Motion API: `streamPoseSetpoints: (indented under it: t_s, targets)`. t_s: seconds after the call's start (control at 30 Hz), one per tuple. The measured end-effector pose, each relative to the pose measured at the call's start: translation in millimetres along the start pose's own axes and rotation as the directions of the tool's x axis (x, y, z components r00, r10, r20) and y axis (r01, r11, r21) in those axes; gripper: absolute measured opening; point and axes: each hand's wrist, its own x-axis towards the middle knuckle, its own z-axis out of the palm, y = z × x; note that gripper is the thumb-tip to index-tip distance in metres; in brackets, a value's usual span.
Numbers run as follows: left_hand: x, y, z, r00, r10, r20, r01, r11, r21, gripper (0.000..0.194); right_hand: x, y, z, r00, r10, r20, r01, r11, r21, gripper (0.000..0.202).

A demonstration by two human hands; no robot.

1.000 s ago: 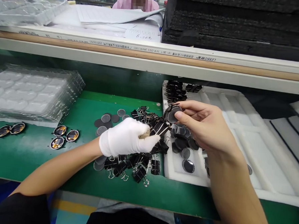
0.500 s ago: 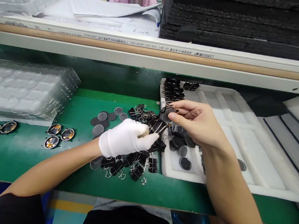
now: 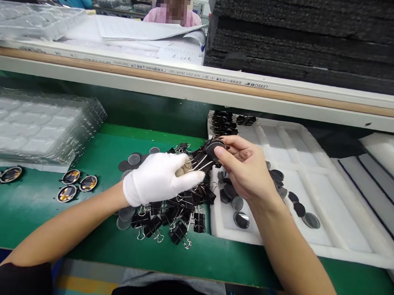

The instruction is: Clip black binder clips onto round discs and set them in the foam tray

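Observation:
My left hand (image 3: 162,177), in a white glove with some fingertips bare, is closed on the wire handles of a black binder clip (image 3: 200,159). My bare right hand (image 3: 248,168) pinches dark round discs (image 3: 213,149) between thumb and fingers. The discs meet the jaw end of the clip; whether they sit inside the jaws is hard to see. Beneath both hands spreads a pile of binder clips (image 3: 179,230) with silver handles. Loose grey and black discs (image 3: 126,213) lie left of the pile, partly covered by my left hand.
A white foam tray (image 3: 338,194) at right holds more discs (image 3: 241,219) and a row of clips (image 3: 224,122). Clear plastic trays (image 3: 36,126) are stacked at left, near round patterned pieces (image 3: 67,193). A shelf edge (image 3: 174,78) crosses behind; a person (image 3: 172,16) sits beyond it.
My right hand has moved left, bringing the discs up against the clip's jaw end. My left hand has shifted slightly left, still gripping the clip. The view has tilted up a little.

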Motion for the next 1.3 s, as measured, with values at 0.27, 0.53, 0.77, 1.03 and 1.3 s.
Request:
streamPoseSetpoints:
  t_s: [0.27,0.53,0.77,1.03,1.3]
  targets:
    - [2.8,-15.6,-26.4,0.986,0.084,0.142,-0.065,0.989,-0.134,0.055,-7.1,12.6,26.3,0.956,0.294,0.013,-0.267,0.847,0.460,0.024]
    - [9.5,-35.1,-13.0,0.948,-0.198,0.249,0.027,0.831,0.556,0.043,0.6,-3.3,12.8,0.952,0.291,-0.092,-0.244,0.906,0.346,0.039]
    - [15.8,-55.2,-26.1,0.895,0.013,0.445,-0.145,0.954,0.264,0.031,-0.2,-5.1,-0.6,0.976,0.191,0.102,-0.195,0.980,0.029,0.027]
    - [4.5,-19.2,-40.6,0.975,-0.159,-0.157,0.124,0.969,-0.212,0.039,-6.6,-1.5,3.6,0.850,0.186,0.494,0.015,0.927,-0.375,0.017]
    - [-5.4,-1.2,-42.5,0.980,-0.072,-0.185,0.091,0.991,0.097,0.036,-15.5,0.1,12.2,0.885,0.000,0.465,0.164,0.936,-0.311,0.012]
